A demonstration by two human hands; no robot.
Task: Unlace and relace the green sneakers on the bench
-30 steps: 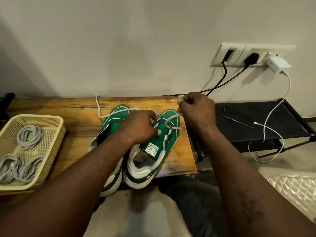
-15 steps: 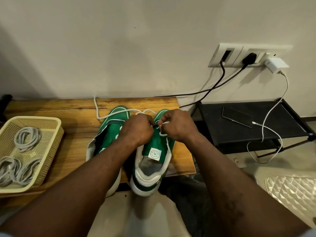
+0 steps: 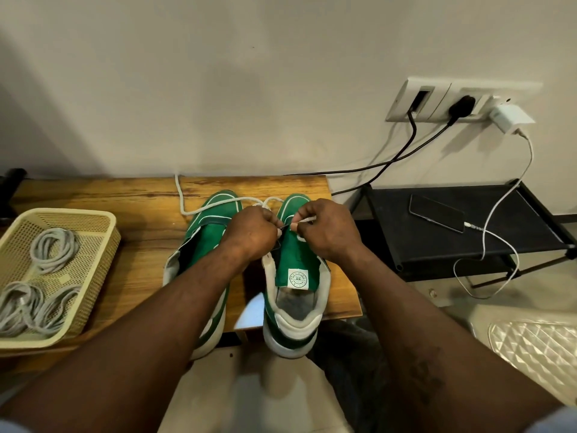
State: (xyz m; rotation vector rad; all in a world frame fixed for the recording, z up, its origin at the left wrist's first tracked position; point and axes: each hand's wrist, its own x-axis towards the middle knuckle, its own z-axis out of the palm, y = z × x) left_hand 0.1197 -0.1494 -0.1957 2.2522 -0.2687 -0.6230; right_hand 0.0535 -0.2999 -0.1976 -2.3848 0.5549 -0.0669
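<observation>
Green low-top sneakers (image 3: 293,257) with white soles stand side by side on the wooden worktop (image 3: 125,195); left hand (image 3: 249,232) and right hand (image 3: 324,229) both pinch the white cord lace (image 3: 180,195) over the right sneaker's tongue

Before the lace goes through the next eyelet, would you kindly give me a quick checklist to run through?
1. Right hand pinches the white lace near its tip: ok.
2. Left hand pinches the eyelet edge of the right-hand sneaker: ok.
3. Target eyelet in view: cannot tell, it is covered.
4. Lace slack lies loose across the other sneaker and the bench: ok.
5. Sneakers fully on the bench: not ok, both heels overhang its front edge.
</observation>
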